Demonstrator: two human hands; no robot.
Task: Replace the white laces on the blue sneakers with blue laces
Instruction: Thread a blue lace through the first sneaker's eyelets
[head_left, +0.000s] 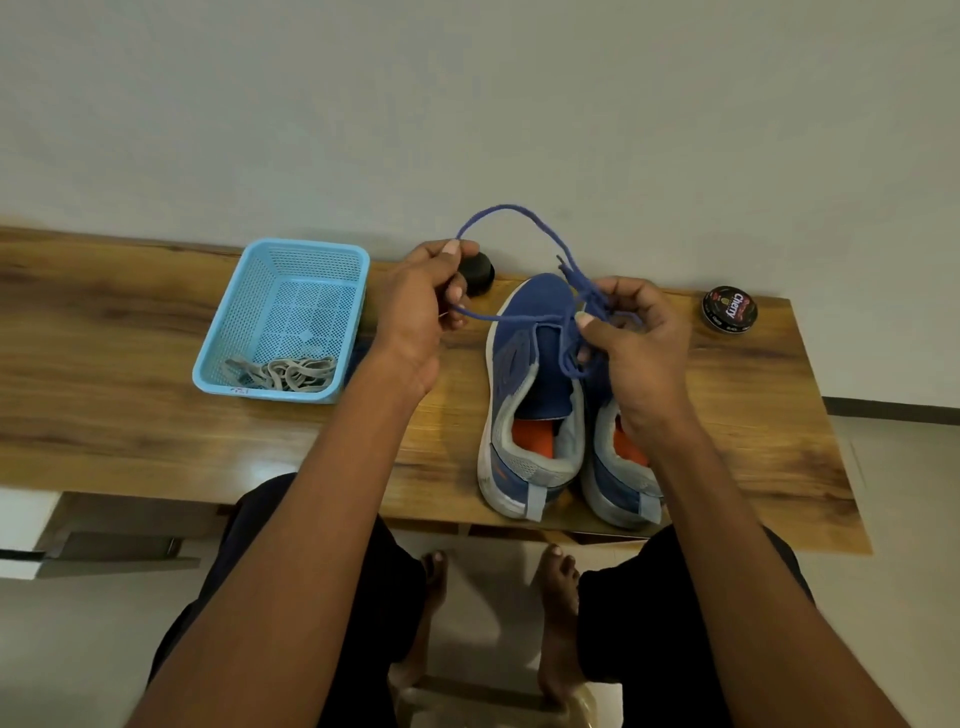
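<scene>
Above the wooden table (156, 332), over the two blue sneakers (530, 395), I see both hands raised and working one blue lace (524, 215). My view has the left hand (415, 312) up and left of the sneakers, its fingers curled around the lace, thumb and forefinger pinching one strand near the top while another strand runs out below the fist toward the shoes. The right hand (639, 338) sits directly over the sneakers' tongues, fingers bent and pinching the lace where its strands cross into a knot-like bunch. Between the two hands the lace arches up in a loop against the wall.

I count two sneakers, side by side, toes toward the wall, heels toward me, orange insoles showing; the right hand and wrist cover much of the right-hand shoe, so I cannot tell how its eyelets are laced. Left of the sneakers stands one light blue mesh basket (332, 254), and in its near end lies a heap of pale laces (285, 371); I cannot count them. One round polish tin (729, 310) lies to the right of the sneakers near the wall. One small black round object (478, 273) sits just behind the left hand, partly hidden by it.
</scene>
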